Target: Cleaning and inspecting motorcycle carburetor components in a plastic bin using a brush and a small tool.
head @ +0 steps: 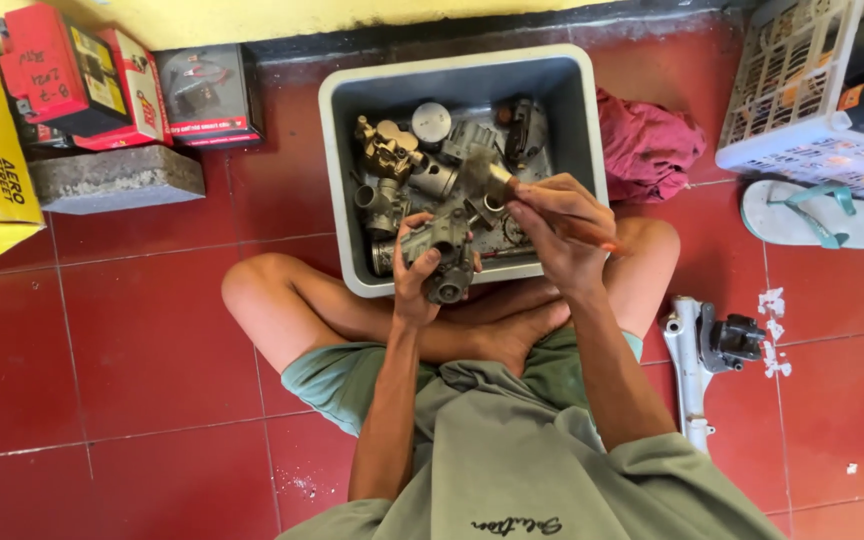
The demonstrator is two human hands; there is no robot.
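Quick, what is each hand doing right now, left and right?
Left hand: closed around a grey metal engine part, held over the grey tub.
Right hand: fingers closed on a small brush.

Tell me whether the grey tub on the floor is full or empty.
Partly full. The grey tub holds a heap of metal engine parts across its bottom, well below the rim; its inner walls show bare above them.
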